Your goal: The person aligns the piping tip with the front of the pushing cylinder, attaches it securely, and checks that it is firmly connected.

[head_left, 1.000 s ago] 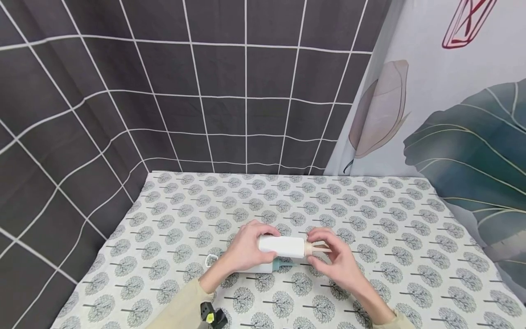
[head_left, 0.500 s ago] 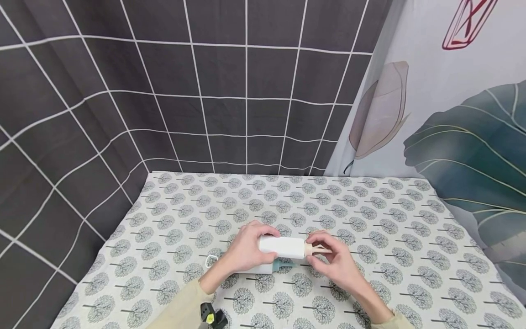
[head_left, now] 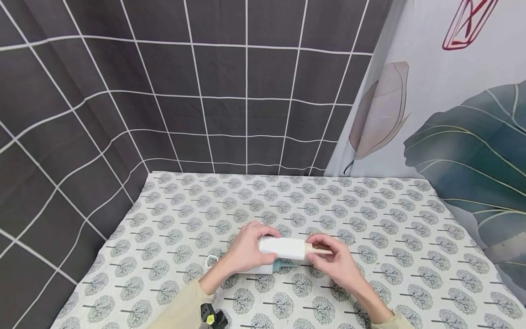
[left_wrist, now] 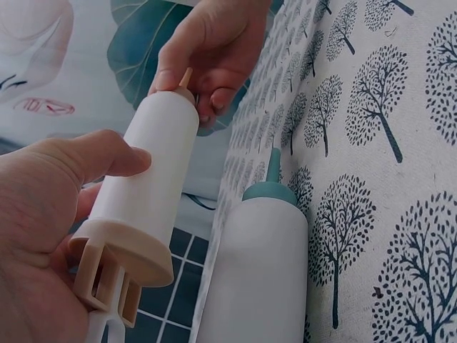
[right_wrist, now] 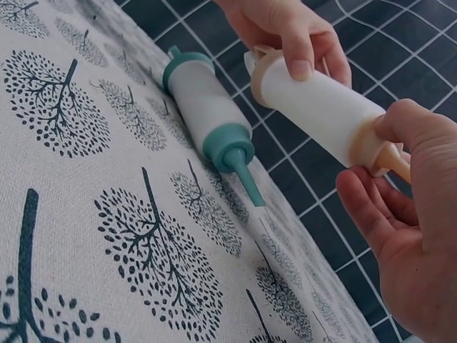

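Note:
My left hand grips the white barrel of a piping syringe, held level just above the cloth. Its beige end collar with an open frame shows below that hand in the left wrist view. At the other end, my right hand pinches the beige nozzle cap between thumb and fingers. From this cap a thin beige nozzle points right. Beside it on the cloth lies a second syringe with a white barrel and teal caps, partly hidden by my left hand in the head view.
A tree-print cloth covers the table. Behind it hangs a dark grid-patterned curtain, and a pale leaf-print curtain hangs at the right. A white pull ring pokes out left of my left wrist.
My right fingers have shifted slightly around the nozzle cap, and its thumb and fingertips have drawn closer together. My left hand and the teal-capped syringe stay where they were.

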### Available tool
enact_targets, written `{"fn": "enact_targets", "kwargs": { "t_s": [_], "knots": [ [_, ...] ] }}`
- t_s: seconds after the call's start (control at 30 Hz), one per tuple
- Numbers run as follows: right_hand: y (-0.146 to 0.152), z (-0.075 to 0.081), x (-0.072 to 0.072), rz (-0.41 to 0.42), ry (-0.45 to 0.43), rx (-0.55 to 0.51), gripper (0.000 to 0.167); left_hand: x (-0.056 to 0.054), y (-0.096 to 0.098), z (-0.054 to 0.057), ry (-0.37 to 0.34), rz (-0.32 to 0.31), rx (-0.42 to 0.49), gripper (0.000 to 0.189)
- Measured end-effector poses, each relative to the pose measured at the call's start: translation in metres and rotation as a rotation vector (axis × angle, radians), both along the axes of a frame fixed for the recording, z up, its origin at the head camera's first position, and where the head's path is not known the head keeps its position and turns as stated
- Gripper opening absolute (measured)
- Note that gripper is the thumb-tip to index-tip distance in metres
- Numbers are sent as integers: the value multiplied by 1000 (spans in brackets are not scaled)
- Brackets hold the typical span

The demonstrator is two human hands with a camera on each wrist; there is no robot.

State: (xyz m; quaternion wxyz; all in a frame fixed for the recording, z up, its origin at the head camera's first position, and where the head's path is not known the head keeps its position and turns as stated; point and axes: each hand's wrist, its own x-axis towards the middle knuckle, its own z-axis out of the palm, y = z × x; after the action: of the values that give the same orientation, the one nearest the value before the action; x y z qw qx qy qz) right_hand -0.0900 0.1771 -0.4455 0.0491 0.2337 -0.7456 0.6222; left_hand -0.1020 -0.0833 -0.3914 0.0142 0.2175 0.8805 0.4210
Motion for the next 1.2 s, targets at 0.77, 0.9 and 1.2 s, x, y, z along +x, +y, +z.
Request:
{"fn": "enact_targets", "kwargs": {
  "t_s": [0.77,0.9,1.2],
  "knots": [
    [1,1,-1,55,62,-29,44,-1,0,-2,15,-7,15,42],
    [2,-2,-3,95,155,-60,44,-1,-1,-3,12,-13,26,43],
    [2,-2,-2,139,136,-78,42,-2,-1,-3,18,-19,25,43]
  ]
}}
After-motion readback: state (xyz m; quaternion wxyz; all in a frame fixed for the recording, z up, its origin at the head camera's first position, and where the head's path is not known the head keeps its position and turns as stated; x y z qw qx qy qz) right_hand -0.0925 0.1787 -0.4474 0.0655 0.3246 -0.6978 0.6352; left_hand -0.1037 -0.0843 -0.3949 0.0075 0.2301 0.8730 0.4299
